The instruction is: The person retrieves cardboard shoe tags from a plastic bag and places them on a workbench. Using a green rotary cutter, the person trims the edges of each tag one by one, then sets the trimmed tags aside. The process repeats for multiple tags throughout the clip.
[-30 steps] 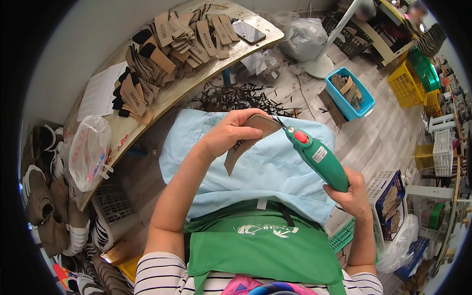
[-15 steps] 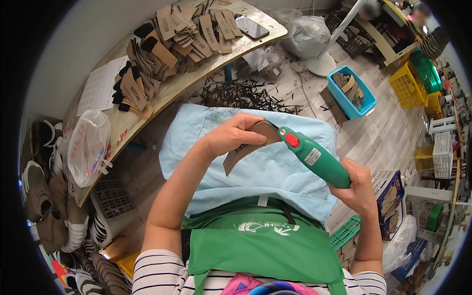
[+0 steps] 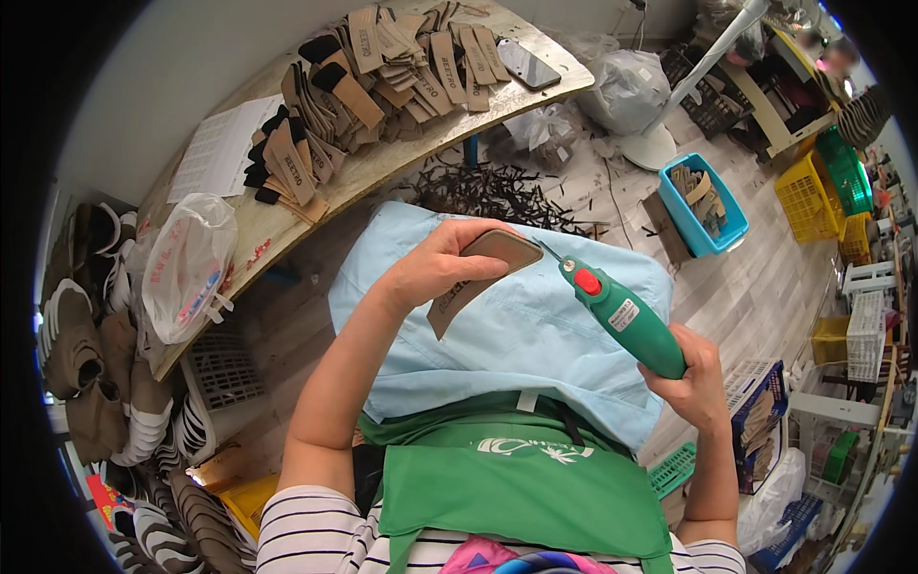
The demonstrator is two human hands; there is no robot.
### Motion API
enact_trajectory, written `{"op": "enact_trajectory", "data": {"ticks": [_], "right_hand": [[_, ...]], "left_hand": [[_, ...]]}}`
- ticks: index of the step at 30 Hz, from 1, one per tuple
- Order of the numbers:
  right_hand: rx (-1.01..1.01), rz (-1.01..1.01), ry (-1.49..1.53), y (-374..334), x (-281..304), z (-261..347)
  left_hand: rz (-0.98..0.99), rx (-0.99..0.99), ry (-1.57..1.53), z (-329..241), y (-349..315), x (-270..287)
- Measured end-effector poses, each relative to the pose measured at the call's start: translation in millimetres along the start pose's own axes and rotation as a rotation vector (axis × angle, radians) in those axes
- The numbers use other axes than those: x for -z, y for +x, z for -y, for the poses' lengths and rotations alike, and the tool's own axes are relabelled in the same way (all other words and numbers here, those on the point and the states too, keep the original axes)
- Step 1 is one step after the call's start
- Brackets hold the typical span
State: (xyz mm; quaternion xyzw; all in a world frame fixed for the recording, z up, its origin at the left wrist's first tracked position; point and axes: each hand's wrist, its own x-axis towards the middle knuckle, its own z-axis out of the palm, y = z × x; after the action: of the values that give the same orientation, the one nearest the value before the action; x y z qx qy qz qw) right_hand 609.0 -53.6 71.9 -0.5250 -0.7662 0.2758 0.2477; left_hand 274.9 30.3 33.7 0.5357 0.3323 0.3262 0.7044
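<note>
Between the thumb and fingers of my left hand [image 3: 449, 263] is a curved tan strip [image 3: 507, 253] with dark lettering. It is raised over the light blue cloth [image 3: 535, 335] across my lap. In my right hand [image 3: 690, 378] is a green handheld power tool [image 3: 631, 325] with a red button and a thin dark tip. The tip points at the strip's right end, with a small gap between them. My right fingers wrap around the rear of the tool's body. More tan strips [image 3: 368, 96], some with black ends, are piled on the table beyond my left hand.
The wooden table [image 3: 402, 158] curves along the left and back, holding a phone [image 3: 529, 64], paper sheets [image 3: 215, 153] and a plastic bag [image 3: 191, 268]. Dark scraps [image 3: 497, 196] litter the floor. A blue basket [image 3: 736, 230] holds tan pieces. Shoes [image 3: 96, 364] are stacked at the left.
The tool's tip has come away from the strip, and the tool has shifted slightly right and down. The strip has turned so more of its right end faces up.
</note>
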Motion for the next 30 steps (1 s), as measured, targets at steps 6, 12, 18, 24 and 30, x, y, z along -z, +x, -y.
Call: {"op": "enact_trajectory", "data": {"ticks": [6,12,18,24,30], "right_hand": [[0.06,0.004,-0.112,3.5,7.0,7.8],[0.117,-0.002,-0.163,4.8,7.8,6.2],[0.157,-0.004,-0.172,6.5,5.6,6.4],[0.056,0.0,-0.013,9.4,-2.5,10.9],[-0.119,-0.034,0.068,9.4,-5.5,4.9]], "left_hand": [[0.027,-0.016,-0.014,3.0,0.3,0.4],[0.036,-0.011,-0.01,6.1,0.2,1.5],[0.101,0.011,0.016,10.7,1.1,1.4],[0.1,0.08,0.12,8.2,2.0,-2.9],[-0.019,0.058,0.269,-0.6,0.6,2.9]]}}
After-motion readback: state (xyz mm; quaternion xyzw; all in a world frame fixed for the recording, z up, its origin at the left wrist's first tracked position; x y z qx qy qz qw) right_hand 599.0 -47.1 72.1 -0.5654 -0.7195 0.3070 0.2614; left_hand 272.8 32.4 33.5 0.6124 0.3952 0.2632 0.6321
